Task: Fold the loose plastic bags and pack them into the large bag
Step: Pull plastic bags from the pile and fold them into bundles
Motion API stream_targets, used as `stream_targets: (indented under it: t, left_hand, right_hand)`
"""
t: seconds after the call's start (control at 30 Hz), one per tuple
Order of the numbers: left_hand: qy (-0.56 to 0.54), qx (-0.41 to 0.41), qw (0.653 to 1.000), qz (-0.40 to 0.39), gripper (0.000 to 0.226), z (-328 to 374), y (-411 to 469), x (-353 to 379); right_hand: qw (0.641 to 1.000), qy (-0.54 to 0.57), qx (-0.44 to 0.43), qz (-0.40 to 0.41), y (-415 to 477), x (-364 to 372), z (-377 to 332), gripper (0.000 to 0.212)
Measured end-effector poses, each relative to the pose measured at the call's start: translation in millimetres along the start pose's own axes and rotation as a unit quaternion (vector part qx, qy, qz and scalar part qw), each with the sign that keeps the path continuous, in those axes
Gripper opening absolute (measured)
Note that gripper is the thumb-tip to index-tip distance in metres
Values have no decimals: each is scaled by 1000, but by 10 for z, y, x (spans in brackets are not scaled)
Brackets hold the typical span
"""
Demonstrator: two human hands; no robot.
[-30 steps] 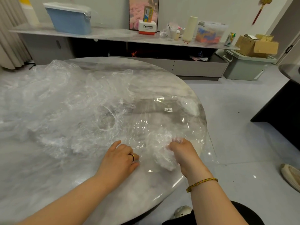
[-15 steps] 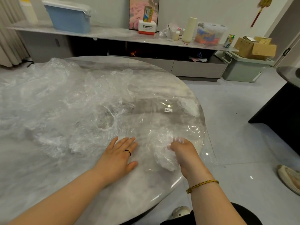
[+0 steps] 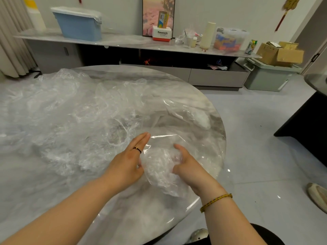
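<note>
A heap of loose clear plastic bags (image 3: 67, 121) covers the left and middle of the round marble table (image 3: 123, 214). A large clear bag (image 3: 185, 124) lies flat toward the table's right edge. Between my hands sits a crumpled wad of plastic (image 3: 159, 167). My left hand (image 3: 129, 160) presses against the wad's left side with straight fingers, a ring on one finger. My right hand (image 3: 187, 165) curls round the wad's right side, thumb up, a beaded bracelet on the wrist.
Behind the table runs a long low cabinet (image 3: 159, 45) with a blue bin (image 3: 79, 25), boxes and bottles. A grey crate (image 3: 269, 76) with cardboard boxes stands at the right. A dark table (image 3: 309, 117) is at the far right, a shoe (image 3: 318, 197) on the floor.
My left hand lifted off the flat plastic and turned on edge against the wad. The right hand pulled the wad nearer and to the left. The large bag's surface shifted.
</note>
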State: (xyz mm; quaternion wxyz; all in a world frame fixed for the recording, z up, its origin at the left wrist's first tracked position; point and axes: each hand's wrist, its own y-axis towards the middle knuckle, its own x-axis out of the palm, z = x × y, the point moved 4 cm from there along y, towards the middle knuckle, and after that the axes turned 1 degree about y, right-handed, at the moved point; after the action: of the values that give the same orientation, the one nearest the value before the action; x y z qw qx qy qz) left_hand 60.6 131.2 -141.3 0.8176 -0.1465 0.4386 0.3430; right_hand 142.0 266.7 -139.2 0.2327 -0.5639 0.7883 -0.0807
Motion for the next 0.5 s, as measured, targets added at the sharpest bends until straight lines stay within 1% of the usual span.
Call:
stream_targets:
  t: [0.07, 0.17, 0.23, 0.33, 0.5]
  left_hand:
    - [-29, 2, 999, -15, 81, 33, -43, -19]
    - [-57, 4, 998, -26, 79, 89, -87, -42]
    - [-68, 14, 997, -36, 79, 120, -108, -46]
    - [-82, 28, 995, -44, 82, 165, -157, -85]
    - [-67, 9, 995, -75, 82, 169, -258, -87]
  right_hand:
    - [999, 24, -5, 21, 6, 21, -59, 76]
    - [994, 77, -1, 79, 63, -3, -74, 77]
    - [985, 109, 0, 135, 142, -52, -105, 72]
    - [969, 152, 10, 194, 366, -110, -170, 61]
    - [961, 19, -9, 275, 708, -252, -272, 51]
